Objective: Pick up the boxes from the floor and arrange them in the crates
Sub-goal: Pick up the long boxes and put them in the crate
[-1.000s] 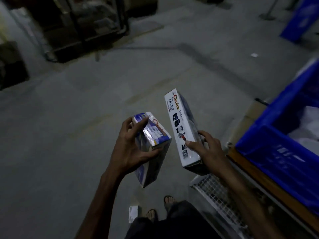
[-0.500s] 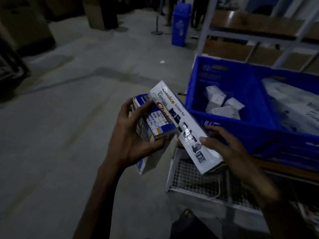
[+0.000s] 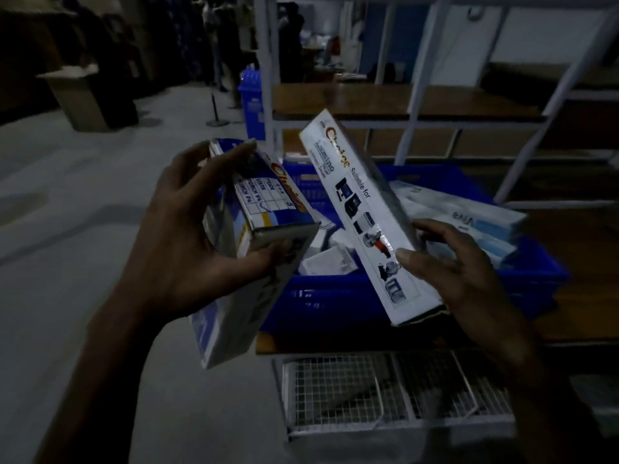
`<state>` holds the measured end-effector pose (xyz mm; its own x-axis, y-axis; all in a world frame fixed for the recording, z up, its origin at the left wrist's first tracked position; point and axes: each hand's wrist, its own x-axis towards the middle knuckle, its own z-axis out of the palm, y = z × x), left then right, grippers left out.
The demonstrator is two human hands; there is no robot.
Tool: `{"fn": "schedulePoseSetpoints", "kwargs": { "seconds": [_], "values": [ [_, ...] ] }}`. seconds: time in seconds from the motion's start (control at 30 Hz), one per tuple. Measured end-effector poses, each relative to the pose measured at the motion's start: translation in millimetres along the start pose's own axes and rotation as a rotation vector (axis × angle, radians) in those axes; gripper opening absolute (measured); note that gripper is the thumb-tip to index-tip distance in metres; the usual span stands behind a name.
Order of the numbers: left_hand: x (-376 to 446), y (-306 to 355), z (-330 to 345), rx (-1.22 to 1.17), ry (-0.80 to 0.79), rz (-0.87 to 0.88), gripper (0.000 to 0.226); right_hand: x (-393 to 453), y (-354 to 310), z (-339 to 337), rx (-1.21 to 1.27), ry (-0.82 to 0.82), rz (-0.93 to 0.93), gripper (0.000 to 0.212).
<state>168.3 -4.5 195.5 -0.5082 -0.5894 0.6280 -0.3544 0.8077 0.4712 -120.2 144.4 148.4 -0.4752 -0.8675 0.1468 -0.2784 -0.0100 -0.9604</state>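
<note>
Dim warehouse floor (image 3: 83, 229) beside metal shelving (image 3: 412, 105). Left hand (image 3: 187, 239) grips a blue-and-white box (image 3: 254, 209); right hand (image 3: 462, 272) grips a long white box (image 3: 365, 209), both held above a blue crate (image 3: 335, 299) containing several white boxes (image 3: 331, 262).

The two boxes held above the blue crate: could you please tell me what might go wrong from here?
1. The right hand holds the long white box only near its lower end, tilted; that grip could let it swing or slip.
2. The blue crate already holds white boxes and a large pack lying at angles, so new ones may not settle flat.
3. The left hand grips the blue-and-white box beside the crate's edge; released early, it could drop to the floor.
</note>
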Motion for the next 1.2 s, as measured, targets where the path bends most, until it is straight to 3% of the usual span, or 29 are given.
{"fn": "schedulePoseSetpoints", "kwargs": {
  "seconds": [0.13,0.3,0.4,0.6,0.67,0.8,0.93,1.1,1.2],
  "values": [
    [48,21,46,0.083,-0.053,0.053,0.101,30,26,-60,-0.049,0.101,0.034,0.082],
    [107,43,95,0.120,-0.129,0.082,0.102,80,55,-128,0.212,0.130,0.161,0.059],
    [142,56,119,0.095,-0.149,0.100,0.102,112,71,-150,0.353,0.052,0.242,0.044],
    [194,78,177,0.207,-0.232,0.117,0.106,177,111,-145,0.438,-0.055,0.309,0.042],
    [207,81,194,0.245,-0.264,0.127,0.106,193,123,-134,0.458,-0.070,0.286,0.031],
    [221,86,219,0.283,-0.316,0.112,0.107,212,152,-121,0.451,-0.147,0.334,0.053],
    [227,89,232,0.308,-0.354,0.118,0.108,216,173,-116,0.328,-0.278,0.416,0.033],
    [243,84,243,0.323,-0.388,0.145,0.110,226,190,-105,0.149,-0.329,0.430,0.053],
    [252,84,250,0.327,-0.388,0.172,0.110,233,217,-102,-0.076,-0.338,0.437,0.090]
  ]
}}
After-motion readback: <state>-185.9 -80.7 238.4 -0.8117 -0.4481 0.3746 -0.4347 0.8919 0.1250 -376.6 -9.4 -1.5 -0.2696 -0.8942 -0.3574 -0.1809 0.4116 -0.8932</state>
